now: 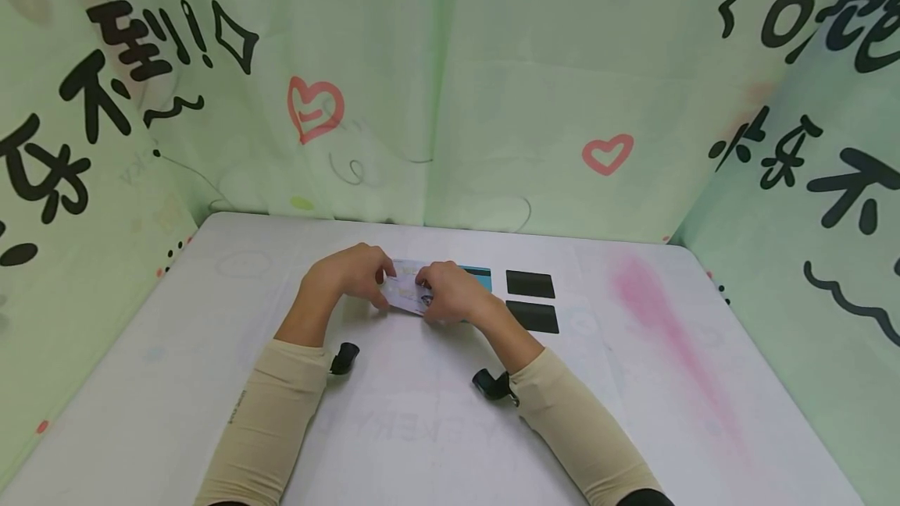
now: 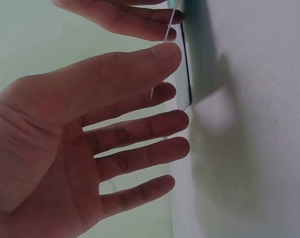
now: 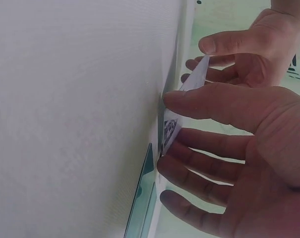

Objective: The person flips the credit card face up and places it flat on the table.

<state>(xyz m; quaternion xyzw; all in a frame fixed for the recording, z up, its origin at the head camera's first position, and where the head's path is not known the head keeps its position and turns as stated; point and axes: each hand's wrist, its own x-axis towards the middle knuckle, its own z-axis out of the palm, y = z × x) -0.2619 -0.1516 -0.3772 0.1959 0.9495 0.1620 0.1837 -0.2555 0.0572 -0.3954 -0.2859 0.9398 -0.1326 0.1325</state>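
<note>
In the head view a pale lilac printed card is between the two hands near the table's far edge. My left hand pinches its left end between thumb and fingers. The right hand holds the other end, thumb at the near edge. Seen from the right wrist, the card is tilted off the table and has a dark printed patch. A blue card with a black stripe lies partly hidden behind the right hand.
Right of the hands, two black cards lie one in front of the other on the white table. Pale green curtains with black writing and red hearts surround it. Each sleeve carries a small black camera.
</note>
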